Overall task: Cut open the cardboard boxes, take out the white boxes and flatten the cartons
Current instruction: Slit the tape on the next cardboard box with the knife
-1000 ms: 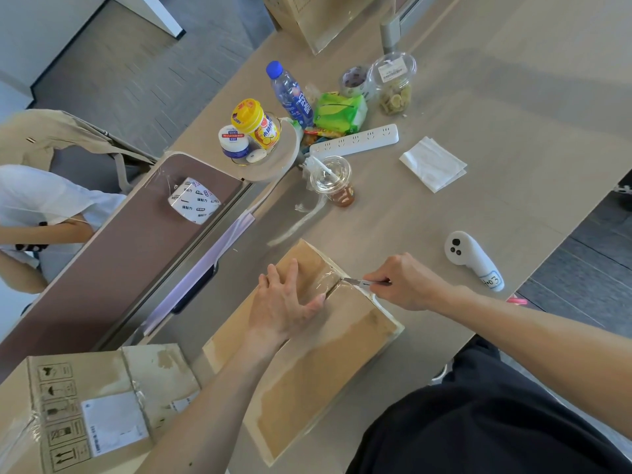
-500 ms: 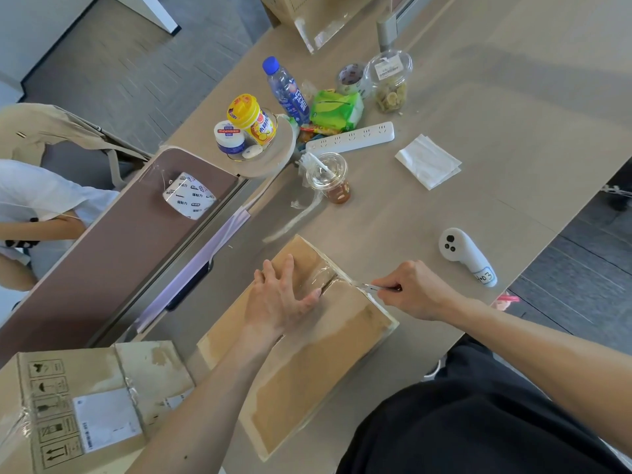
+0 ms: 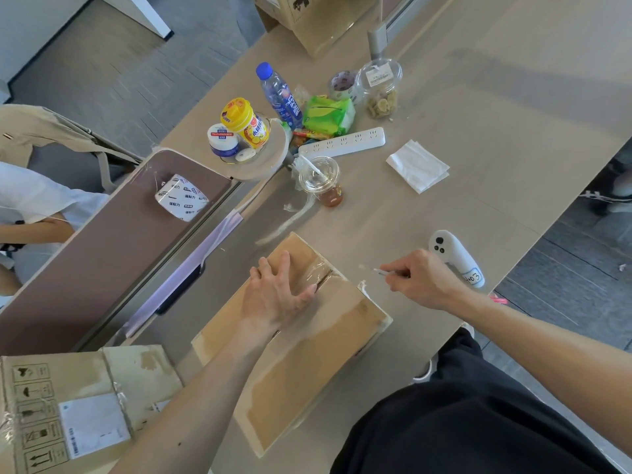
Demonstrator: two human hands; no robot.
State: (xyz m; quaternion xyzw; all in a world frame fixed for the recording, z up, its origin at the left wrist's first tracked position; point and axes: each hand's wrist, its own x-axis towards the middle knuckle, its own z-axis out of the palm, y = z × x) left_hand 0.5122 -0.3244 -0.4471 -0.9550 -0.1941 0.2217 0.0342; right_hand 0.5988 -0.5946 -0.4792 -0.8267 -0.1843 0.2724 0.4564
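Note:
A brown cardboard box [image 3: 307, 357] sealed with clear tape lies on the desk in front of me, and a dark slit shows in its top seam. My left hand [image 3: 277, 292] presses flat on the box top with spread fingers, just left of the slit. My right hand [image 3: 419, 280] pinches a small thin blade [image 3: 371, 269] and hovers to the right of the box, off its edge. A second cardboard box [image 3: 58, 412] with a white label and handling symbols sits at the lower left. No white box is in view.
A white handheld controller [image 3: 456, 256] lies just behind my right hand. Further back stand a plastic cup [image 3: 319, 181], a power strip [image 3: 342, 142], folded napkins [image 3: 417, 165], a bottle [image 3: 278, 94], jars and snacks. A brown divider [image 3: 102, 254] runs along the left. Another person sits at far left.
My right hand has drawn the blade rightward along the seam and off the box edge. The left hand has stayed pressed on the box top.

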